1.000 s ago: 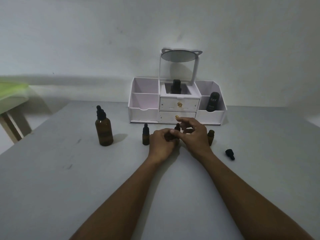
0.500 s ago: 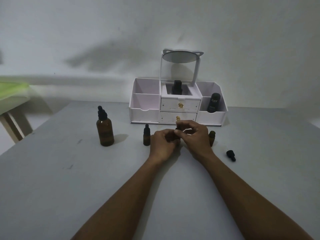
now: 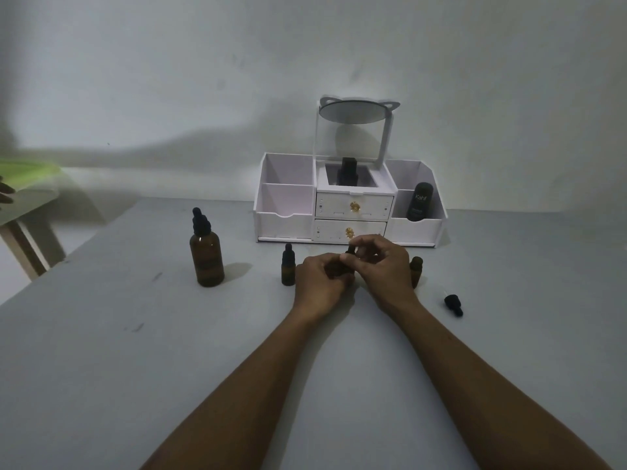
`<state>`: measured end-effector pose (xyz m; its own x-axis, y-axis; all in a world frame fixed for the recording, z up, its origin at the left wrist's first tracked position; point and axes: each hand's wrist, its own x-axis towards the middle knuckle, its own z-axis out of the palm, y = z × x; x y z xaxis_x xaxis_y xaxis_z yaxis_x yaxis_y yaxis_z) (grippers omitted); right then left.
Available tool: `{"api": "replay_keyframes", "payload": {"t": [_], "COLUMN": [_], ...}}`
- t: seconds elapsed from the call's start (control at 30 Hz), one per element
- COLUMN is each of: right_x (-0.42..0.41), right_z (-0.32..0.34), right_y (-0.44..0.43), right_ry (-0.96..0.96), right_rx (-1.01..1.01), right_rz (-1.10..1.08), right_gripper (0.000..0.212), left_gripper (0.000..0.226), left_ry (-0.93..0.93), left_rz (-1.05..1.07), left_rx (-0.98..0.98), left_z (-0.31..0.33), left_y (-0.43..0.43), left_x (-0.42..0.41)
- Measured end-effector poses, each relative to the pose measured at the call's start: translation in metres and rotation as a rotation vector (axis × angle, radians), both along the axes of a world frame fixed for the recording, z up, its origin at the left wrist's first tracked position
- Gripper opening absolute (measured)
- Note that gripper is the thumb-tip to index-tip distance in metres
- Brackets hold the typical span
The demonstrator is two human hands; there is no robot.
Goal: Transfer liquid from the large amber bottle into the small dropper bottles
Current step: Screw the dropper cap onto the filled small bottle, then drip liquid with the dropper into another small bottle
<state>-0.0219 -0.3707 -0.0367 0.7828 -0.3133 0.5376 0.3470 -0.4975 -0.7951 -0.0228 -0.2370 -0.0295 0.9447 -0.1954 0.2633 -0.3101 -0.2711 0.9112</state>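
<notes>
My left hand (image 3: 320, 283) curls around the body of a small dropper bottle (image 3: 349, 256). My right hand (image 3: 386, 270) pinches its black cap (image 3: 350, 249) with thumb and fingertips. Both forearms reach forward and converge over the grey table (image 3: 135, 334). The bottle stands upright, cap up, before the white organizer (image 3: 288, 215). The large amber bottle (image 3: 206, 257) stands upright, well left.

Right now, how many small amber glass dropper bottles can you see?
3: a capped small amber bottle stands left of the left hand; both hands hold a second bottle; an uncapped third bottle stands right of the right hand. The hands may hide others.
</notes>
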Motion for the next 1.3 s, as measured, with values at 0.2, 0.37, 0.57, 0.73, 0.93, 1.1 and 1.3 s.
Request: {"api": "replay_keyframes", "payload": {"t": [0.2,0.37,0.57,0.73,0.93,1.1,1.3], "right_x": [-0.005,-0.013,-0.016,-0.001,0.039,0.062,0.066], "right_z": [0.002,0.018,0.046,0.072,0.093,0.098,0.091], "right_y": [-0.001,0.004,0.054,0.124,0.186,0.203,0.204], "right_ry": [-0.022,-0.118,-0.22,-0.131,0.023,0.179,0.183], "right_rx": [-0.008,-0.033,-0.139,-0.208,-0.257,-0.315,-0.295], "right_rz": [0.006,-0.059,0.04,0.233,0.296,0.295,0.338], "right_gripper": [0.033,0.033,0.021,0.02,0.039,0.041,0.018], "left_gripper": [0.031,0.062,0.04,0.027,0.043,0.075,0.067], "left_ry": [0.032,0.168,0.171,0.117,0.091,0.133,0.125], "left_rz": [-0.009,-0.023,-0.047,0.151,0.527,0.422,0.324], "left_rx": [-0.015,0.02,0.128,0.137,0.041,-0.01,-0.035], "left_z": [0.0,0.006,0.015,0.017,0.009,0.013,0.015], "left_y": [0.002,0.011,0.073,0.158,0.222,0.219,0.202], "left_x": [0.0,-0.009,-0.032,-0.034,-0.009,0.015,0.028]}}
